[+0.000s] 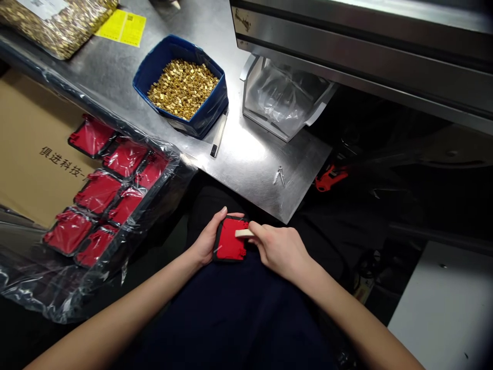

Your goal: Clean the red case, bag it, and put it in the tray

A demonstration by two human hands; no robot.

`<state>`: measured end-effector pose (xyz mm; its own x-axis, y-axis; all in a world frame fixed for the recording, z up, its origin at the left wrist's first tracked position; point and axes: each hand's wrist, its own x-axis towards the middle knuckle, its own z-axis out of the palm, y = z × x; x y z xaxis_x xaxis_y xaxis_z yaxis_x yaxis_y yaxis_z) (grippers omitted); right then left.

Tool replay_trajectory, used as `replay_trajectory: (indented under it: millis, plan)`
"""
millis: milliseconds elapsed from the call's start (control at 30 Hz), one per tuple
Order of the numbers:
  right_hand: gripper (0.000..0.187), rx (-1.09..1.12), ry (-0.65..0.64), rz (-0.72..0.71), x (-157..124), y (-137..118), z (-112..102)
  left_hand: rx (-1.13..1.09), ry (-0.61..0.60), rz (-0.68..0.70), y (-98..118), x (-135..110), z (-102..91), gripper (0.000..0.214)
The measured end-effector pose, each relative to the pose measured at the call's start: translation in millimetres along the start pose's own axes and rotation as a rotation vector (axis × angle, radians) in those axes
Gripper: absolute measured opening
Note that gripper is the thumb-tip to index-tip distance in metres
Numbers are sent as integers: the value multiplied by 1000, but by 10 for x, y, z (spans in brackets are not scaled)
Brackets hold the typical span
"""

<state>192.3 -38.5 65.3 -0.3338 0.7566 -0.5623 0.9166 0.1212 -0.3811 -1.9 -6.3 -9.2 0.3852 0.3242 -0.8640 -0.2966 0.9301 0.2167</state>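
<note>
My left hand (208, 239) grips a small red and black plastic part (229, 241) by its left edge, holding it over my lap. My right hand (279, 249) is closed on a short pale stick-like tool (244, 233), whose tip rests on the part's upper right face. Both hands sit just below the front corner of the steel worktable (246, 154).
A blue bin (154, 67) of small brass pieces stands on the table, beside a clear plastic-lined container (283, 100). Several more red parts (103, 195) lie in a plastic bag on a cardboard box (26, 154) to the left. Small metal tweezers (280, 176) lie near the table corner.
</note>
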Motion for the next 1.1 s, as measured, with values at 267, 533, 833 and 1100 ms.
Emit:
replay_trajectory:
  millis: [267,533,833,1100]
  plan:
    - [20,-19,-24,-21,9,-57,26,-30,-21,-6,31,-5,29,48]
    - [21,0,-104,-2,-20,-21,37,-8,-20,-7,38,4,46,47]
    - [18,45,-23,32,-132,65,112,10,8,-22,68,-44,87,47]
    - [14,144,32,82,-95,65,135,11,4,-45,83,-44,50,46]
